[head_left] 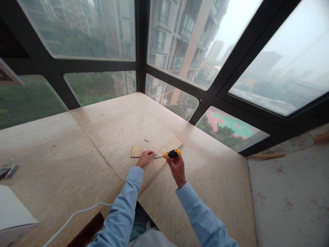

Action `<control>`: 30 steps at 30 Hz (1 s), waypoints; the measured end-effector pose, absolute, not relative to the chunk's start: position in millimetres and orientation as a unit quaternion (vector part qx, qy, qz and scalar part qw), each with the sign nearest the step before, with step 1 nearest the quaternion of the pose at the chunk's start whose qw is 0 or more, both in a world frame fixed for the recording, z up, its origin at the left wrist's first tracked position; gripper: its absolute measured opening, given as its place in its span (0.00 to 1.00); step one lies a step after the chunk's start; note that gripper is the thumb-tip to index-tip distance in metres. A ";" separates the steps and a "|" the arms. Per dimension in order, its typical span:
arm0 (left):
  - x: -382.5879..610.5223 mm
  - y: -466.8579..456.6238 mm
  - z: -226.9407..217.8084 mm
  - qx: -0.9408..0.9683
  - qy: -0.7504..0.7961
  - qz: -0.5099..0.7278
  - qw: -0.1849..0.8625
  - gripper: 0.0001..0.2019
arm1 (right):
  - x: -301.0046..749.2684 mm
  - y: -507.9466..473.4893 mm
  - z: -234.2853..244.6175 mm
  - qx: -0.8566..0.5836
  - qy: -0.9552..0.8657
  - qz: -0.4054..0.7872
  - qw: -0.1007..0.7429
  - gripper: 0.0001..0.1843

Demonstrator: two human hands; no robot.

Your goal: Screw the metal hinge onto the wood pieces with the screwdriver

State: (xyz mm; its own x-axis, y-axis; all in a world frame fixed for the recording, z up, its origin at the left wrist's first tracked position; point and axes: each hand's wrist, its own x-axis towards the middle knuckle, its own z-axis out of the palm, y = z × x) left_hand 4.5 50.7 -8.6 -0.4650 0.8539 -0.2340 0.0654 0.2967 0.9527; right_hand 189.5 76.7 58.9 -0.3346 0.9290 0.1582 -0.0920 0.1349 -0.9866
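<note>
In my right hand (176,166) is a screwdriver (172,153) with a yellow and black handle, held nearly level with its shaft pointing left. Its tip reaches a small metal piece (156,155), perhaps a hinge or bracket, on a long wooden board (168,146). The fingers of my left hand (146,157) are pressed together at that metal piece, covering part of it. Just left of this hand lies a small square wooden block (137,151) with small holes along its near edge. A couple of screws (146,140) rest on the surface beyond.
The light stone-patterned counter (102,123) runs back to dark-framed windows (141,41). A white box (15,209), a white cable (77,212) and a flat metallic item (11,171) are at the left. A papered wall (290,192) bounds the right side.
</note>
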 end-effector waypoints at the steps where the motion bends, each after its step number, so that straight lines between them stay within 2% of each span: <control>1: 4.5 50.6 -8.2 0.328 0.699 0.494 0.400 0.13 | 189.5 76.8 58.5 -0.351 -0.599 0.555 0.458 0.17; 20: 6.1 52.7 -6.1 0.305 0.706 0.501 0.398 0.12 | 187.6 77.7 56.1 -0.344 -0.613 0.548 0.454 0.16; 30: 7.8 50.7 0.6 0.288 0.691 0.511 0.422 0.11 | 185.8 74.6 67.8 -0.323 -0.672 0.502 0.438 0.14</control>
State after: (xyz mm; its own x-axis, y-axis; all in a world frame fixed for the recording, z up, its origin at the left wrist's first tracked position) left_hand 7.8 50.7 0.6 -0.4771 0.8298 -0.2896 -0.0329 0.3124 0.9494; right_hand 185.8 74.6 67.8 -0.4081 0.8740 0.2638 -0.0046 0.2869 -0.9579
